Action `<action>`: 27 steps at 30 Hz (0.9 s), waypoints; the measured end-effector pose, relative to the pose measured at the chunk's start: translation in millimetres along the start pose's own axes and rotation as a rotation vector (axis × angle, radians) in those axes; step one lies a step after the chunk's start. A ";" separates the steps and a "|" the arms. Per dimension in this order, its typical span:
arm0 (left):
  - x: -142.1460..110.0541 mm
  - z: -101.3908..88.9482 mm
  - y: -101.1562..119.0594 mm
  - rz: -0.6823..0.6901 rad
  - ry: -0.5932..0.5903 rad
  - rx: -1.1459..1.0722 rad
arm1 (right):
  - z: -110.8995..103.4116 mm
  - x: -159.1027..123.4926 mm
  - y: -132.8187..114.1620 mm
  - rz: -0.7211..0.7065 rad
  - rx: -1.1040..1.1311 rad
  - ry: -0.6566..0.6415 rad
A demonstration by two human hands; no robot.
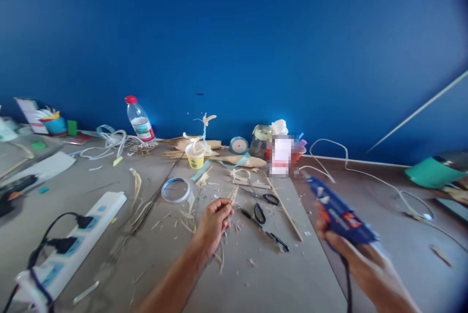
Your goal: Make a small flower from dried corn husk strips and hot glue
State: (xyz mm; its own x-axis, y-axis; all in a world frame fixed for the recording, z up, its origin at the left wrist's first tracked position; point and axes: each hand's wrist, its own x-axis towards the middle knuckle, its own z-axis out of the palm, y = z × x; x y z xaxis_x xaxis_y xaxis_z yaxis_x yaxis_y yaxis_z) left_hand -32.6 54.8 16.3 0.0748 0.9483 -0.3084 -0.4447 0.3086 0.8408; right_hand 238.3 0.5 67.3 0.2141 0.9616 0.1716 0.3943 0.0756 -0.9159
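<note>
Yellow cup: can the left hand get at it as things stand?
Probably yes: the yellow cup stands beyond the left hand, with only low pale scraps and ribbon between. That hand pinches a pale piece, which may need putting down first.

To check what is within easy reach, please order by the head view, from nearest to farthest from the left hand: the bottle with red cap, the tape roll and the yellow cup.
From the left hand:
1. Tape roll: to its left, slightly beyond.
2. Yellow cup: farther back, slightly left.
3. Bottle with red cap: at the back, far left.
</note>
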 end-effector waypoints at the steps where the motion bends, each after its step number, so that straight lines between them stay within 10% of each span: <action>1: 0.5 -0.7 -0.2 0.006 0.010 0.008 | 13.1 0.4 -9.1 -0.001 0.048 -0.157; 9: 2.3 -5.8 5.0 0.067 0.083 0.105 | 94.1 -3.5 -9.8 0.019 0.190 -0.527; 27: 1.3 -0.3 3.5 0.088 0.119 0.099 | 109.4 -13.6 22.3 -0.142 -0.123 -0.462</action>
State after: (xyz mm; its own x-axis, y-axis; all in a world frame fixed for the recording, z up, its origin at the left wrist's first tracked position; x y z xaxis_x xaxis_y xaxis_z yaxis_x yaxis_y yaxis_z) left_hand -34.3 57.1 18.7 -0.0690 0.9583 -0.2772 -0.3541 0.2362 0.9049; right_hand 146.5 18.0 4.8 -0.2565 0.9626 0.0872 0.4994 0.2092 -0.8407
